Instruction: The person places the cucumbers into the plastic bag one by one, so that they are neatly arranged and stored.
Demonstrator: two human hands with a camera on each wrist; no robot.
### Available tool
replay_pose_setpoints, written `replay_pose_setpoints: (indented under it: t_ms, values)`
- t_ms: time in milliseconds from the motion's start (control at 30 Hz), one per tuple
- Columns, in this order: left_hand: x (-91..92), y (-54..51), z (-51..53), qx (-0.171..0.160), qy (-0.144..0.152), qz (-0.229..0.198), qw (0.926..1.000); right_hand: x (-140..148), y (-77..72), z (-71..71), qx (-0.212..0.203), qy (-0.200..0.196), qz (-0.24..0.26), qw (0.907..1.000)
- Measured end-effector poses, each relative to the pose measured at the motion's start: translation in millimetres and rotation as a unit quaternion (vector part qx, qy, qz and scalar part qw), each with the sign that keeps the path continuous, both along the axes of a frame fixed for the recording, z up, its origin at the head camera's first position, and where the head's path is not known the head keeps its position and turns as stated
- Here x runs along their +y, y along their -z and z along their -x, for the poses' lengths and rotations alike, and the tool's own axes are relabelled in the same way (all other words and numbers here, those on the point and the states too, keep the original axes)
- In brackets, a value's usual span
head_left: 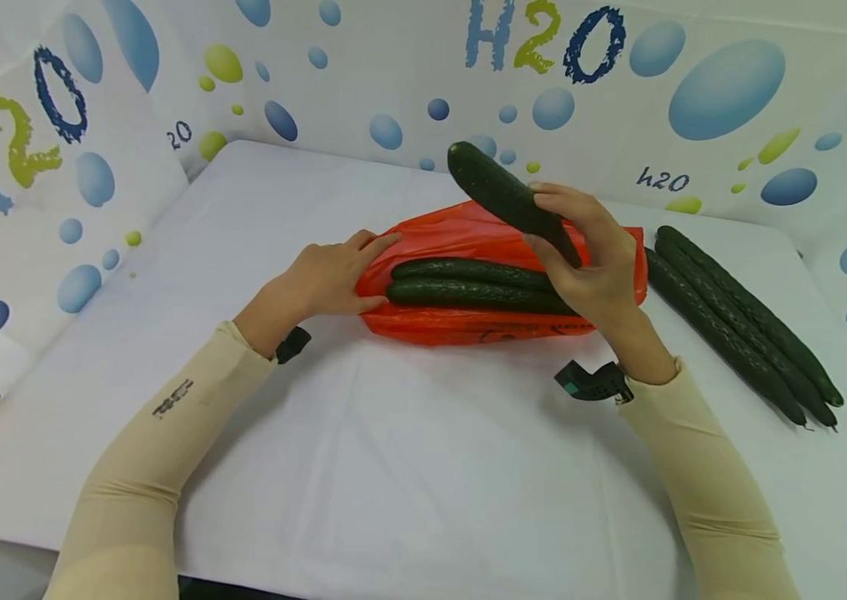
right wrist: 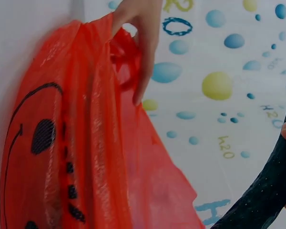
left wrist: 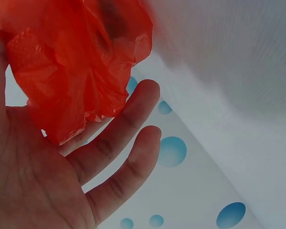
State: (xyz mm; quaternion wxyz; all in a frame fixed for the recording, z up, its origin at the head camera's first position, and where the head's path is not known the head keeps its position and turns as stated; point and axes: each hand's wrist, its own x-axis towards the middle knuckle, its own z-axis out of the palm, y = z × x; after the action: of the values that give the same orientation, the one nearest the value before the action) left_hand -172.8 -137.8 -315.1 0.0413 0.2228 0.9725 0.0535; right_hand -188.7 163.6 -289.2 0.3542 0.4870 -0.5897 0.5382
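Observation:
A red plastic bag lies on the white-covered table, its upper side gaping. Two dark green cucumbers lie side by side in it. My right hand grips another cucumber by its lower right part, tilted above the bag. This cucumber also shows at the right of the right wrist view. At the bag's left end, my left hand touches the film with thumb and fingers spread apart. In the left wrist view, crumpled bag film lies against the palm of the left hand.
Three more cucumbers lie side by side on the table, right of the bag. A backdrop printed with blue and green drops rises behind the table. Small black devices sit at both wrists.

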Motion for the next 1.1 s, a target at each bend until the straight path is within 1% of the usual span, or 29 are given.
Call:
replay_pose_setpoints:
  t_ms: [100,200,300,433,500,567,700,800,933,1100]
  values:
    - [-0.3,-0.2,0.0,0.0,0.0,0.001,1.0,2.3,1.7,1.6,0.002,0.023,-0.047,0.9986]
    - [-0.6,-1.2,-0.2,0.002,0.0,0.003,1.0,5.0,3.2,3.1,-0.003,0.04,-0.107,0.9934]
    - [-0.6,-2.5,-0.5,0.001,-0.001,0.003,1.0,7.9,6.3,5.3,-0.006,0.056,-0.174,0.9831]
    - [-0.8,-3.4,-0.4,-0.002,-0.005,0.003,1.0,10.9,11.4,9.0,-0.017,0.074,-0.258,0.9633]
    - [-1.0,-3.5,-0.4,-0.004,-0.006,0.002,1.0,11.0,14.7,11.3,-0.028,0.08,-0.286,0.9544]
    - [-1.1,-3.2,-0.2,-0.004,-0.004,0.001,1.0,9.9,18.1,13.2,-0.038,0.087,-0.305,0.9475]
    - [-1.0,-3.7,0.5,0.001,-0.001,0.002,1.0,5.2,25.2,16.0,-0.063,0.087,-0.325,0.9395]
    - [-1.0,-3.6,0.5,0.0,0.0,0.001,1.0,1.6,30.5,16.9,-0.089,0.085,-0.35,0.9287]
    - [-0.8,-4.3,-0.2,-0.003,-0.001,0.0,1.0,-2.8,35.4,17.7,-0.132,0.083,-0.385,0.9095]
    - [-0.3,-5.5,-0.2,-0.008,-0.001,0.001,1.0,-7.7,38.9,20.0,-0.178,0.093,-0.423,0.8837]
